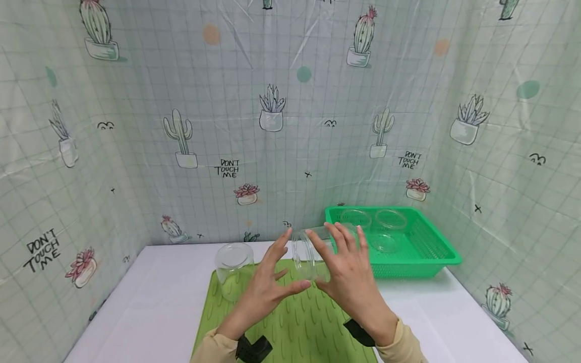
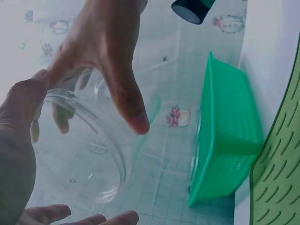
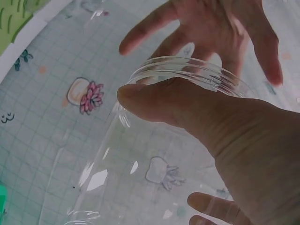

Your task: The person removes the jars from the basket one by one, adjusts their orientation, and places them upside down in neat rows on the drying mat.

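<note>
My right hand grips a clear jar tipped on its side above the green mat. The jar's ridged mouth points left, toward my left hand. That left hand is spread around the mouth, fingers and thumb apart; whether it touches the rim I cannot tell. From the right wrist view, my right thumb lies across the jar just below its ridged rim. A second clear jar stands on the mat's back left; which end is up is unclear.
A green plastic basket stands at the back right of the white table, holding clear jars. Behind and on both sides hangs a cactus-print curtain. Dark bands sit at my wrists.
</note>
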A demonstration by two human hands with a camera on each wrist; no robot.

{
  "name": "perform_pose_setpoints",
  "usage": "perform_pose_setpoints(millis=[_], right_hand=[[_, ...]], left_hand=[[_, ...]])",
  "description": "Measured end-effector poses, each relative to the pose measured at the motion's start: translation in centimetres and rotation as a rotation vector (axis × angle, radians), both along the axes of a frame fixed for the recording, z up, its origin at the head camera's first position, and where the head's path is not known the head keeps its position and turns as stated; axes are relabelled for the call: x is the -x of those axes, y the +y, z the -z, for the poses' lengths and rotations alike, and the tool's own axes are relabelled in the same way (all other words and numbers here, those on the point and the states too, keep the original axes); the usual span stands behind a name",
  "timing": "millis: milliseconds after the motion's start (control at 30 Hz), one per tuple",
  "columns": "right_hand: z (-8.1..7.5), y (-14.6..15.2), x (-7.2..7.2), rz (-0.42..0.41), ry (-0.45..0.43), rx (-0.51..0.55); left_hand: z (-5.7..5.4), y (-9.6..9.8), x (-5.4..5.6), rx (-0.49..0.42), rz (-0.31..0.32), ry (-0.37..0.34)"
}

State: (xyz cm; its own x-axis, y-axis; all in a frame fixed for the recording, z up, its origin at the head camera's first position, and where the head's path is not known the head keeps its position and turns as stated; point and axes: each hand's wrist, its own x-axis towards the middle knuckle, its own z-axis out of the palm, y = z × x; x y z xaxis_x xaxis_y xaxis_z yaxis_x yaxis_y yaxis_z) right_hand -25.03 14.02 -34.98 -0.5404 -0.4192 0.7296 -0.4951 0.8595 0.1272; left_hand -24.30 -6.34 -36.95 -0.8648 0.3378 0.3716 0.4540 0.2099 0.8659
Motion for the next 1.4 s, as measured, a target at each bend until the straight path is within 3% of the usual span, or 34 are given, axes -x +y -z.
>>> perform_pose_setpoints(millis=[267,433,533,600,767,933,1000,1067,1200,1300,1400], right_hand=[[-0.2,-0.5,-0.3,-0.058,0.033,-0.019],[-0.4,0.0,-0.2,-0.131,-0.021,-0.043],[-0.8,0.5,-0.6,-0.219,-0.130,0.010],[-1.3,0.9,-0.9,-0.284,-0.226,0.104],[-2.0,2.3,-1.0,-0.498,-0.463,0.490],[-2.0,3.4,0.3,-0.717,-0.698,0.852],[-2.0,3.6,0.7,-0.747,-0.816,0.959],[-2.1,3.8,1.1,-0.720,-0.943,1.014],[-2.0,4.0,1.7,-0.644,-1.174,1.017],[-1.8,4.1,2.2,-0.640,-1.282,1.006],[-1.6,4.1,2.4,-0.643,-1.328,0.976]], left_hand=[[-0.2,0.3,0.0,-0.041,-0.017,0.023],[-0.2,-0.1,0.1,-0.044,-0.035,0.025],[-0.1,-0.5,0.3,-0.033,-0.040,0.036],[-0.1,-0.7,0.4,-0.031,-0.044,0.042],[-0.3,-1.4,0.6,-0.074,-0.049,0.045],[-0.8,-1.8,0.3,-0.074,-0.057,0.026],[-0.9,-1.9,0.3,-0.074,-0.054,0.023],[-0.9,-1.9,0.2,-0.072,-0.049,0.030],[-0.8,-1.9,0.2,-0.072,-0.041,0.035],[-0.8,-1.8,0.3,-0.075,-0.042,0.026],[-0.8,-1.8,0.2,-0.076,-0.048,0.021]])
